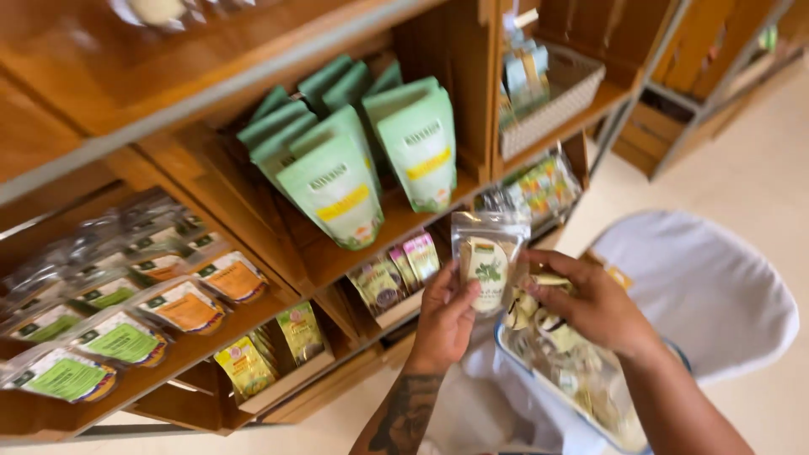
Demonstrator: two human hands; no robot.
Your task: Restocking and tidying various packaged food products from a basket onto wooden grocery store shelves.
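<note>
Nearest: a clear tray [539, 383] of small packets, low right, its rim under the right forearm. A white cloth-covered seat [699, 286] lies just beyond it.

Left hand [445, 316], tattooed forearm below, grips a clear pouch [487, 257] from its lower left edge, fingers curled onto the front, thumb side hidden. Right hand [590, 303] closes on the pouch's right edge; fingers bent, pinching either the edge or a packet under it, cannot tell which.

Pouch: upright, held in the air between tray and shelves. Transparent film, sealed top strip, pale oval label with a green leaf mark on the front. Contents look light-coloured; detail too blurred.

Behind it, wooden shelves [396, 223]. Middle level: tall green bags [362, 160], standing in rows, each with a yellow band. Lower level: small purple and yellow packs [396, 274]. To the left, a sloped shelf of flat packets [126, 316] with green and orange labels. Upper right, a white basket [556, 97] holding more packs. Far right, more wooden racks [699, 59], pale floor.
</note>
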